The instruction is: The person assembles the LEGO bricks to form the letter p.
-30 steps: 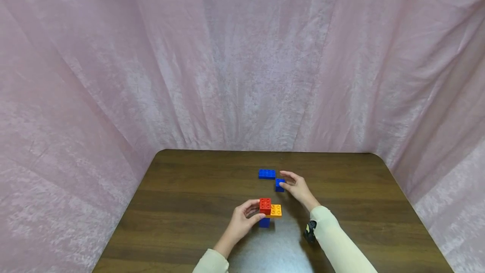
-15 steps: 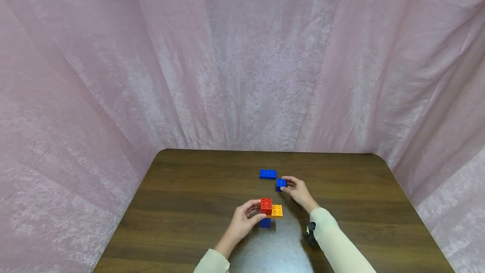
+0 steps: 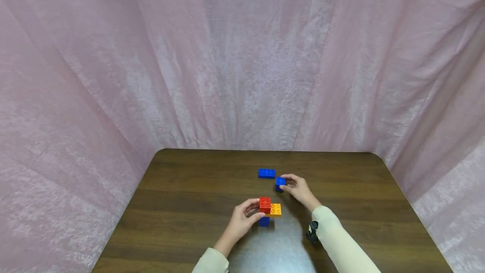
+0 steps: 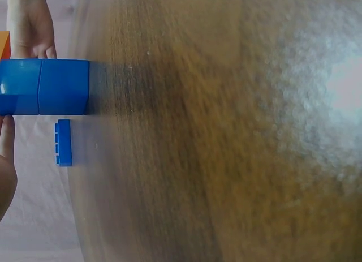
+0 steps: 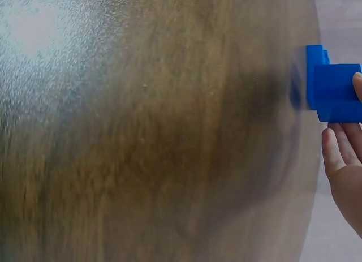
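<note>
My left hand [image 3: 240, 222] grips the side of a small stack in the head view. Its top is a red square brick [image 3: 265, 204], over a yellow-orange brick [image 3: 276, 210] that juts out to the right. Blue bricks [image 4: 64, 86] form the base, two of them showing one above the other in the left wrist view. Beyond the stack, on the right, my right hand [image 3: 299, 190] pinches a blue square brick [image 3: 280, 183] between thumb and fingers. A longer blue brick [image 3: 267, 173] lies just behind and left of it.
The bricks are on a brown wood-grain table [image 3: 197, 205] with rounded far corners. Pink curtains [image 3: 242, 62] hang behind and at both sides. A black device [image 3: 312, 233] sits at the right wrist, near the sleeve.
The right index finger, held away from the blue square brick a second ago, has come in so that thumb and fingers pinch it. The left hand and the stack stay in place.
</note>
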Action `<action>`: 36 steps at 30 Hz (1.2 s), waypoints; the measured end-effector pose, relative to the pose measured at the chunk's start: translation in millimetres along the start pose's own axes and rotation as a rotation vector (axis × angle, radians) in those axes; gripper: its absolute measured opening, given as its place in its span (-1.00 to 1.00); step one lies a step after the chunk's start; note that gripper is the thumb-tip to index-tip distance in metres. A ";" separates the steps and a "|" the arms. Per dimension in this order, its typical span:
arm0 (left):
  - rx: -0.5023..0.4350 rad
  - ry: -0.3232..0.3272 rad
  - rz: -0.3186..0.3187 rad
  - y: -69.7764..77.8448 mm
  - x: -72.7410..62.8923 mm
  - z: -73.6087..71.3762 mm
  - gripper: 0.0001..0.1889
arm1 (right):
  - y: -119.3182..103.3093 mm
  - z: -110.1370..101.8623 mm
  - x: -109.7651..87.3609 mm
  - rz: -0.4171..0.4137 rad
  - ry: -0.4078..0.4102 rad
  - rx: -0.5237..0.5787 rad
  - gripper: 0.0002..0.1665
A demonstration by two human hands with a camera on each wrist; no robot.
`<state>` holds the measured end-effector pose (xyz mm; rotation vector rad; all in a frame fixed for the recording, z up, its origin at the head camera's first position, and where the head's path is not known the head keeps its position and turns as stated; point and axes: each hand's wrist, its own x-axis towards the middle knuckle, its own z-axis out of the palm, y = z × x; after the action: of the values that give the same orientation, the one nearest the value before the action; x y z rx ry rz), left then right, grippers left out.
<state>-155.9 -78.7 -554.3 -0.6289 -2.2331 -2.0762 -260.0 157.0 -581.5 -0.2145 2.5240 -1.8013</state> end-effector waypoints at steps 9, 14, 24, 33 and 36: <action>-0.015 -0.008 -0.001 -0.1 0.5 -1.1 -0.65 | -13.0 -8.9 -6.9 -0.070 -0.062 0.031 -0.59; -0.013 -0.006 -0.046 0.7 0.4 -0.9 -0.64 | -20.0 -15.3 -12.9 -0.093 -0.089 0.049 -0.57; 0.021 0.000 -0.060 1.4 0.2 -0.2 -0.64 | -36.7 -22.6 -29.6 -0.136 -0.149 0.102 -0.56; 0.030 -0.002 -0.016 2.0 -0.3 0.6 -0.65 | -49.0 -27.5 -47.3 -0.143 -0.203 0.094 -0.57; 0.019 -0.006 -0.020 1.2 -0.2 0.5 -0.65 | -47.9 -28.8 -50.5 -0.168 -0.203 0.101 -0.59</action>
<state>-155.2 -78.2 -553.3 -0.6143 -2.2688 -2.0630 -208.6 175.4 -529.6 -0.5895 2.3311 -1.8498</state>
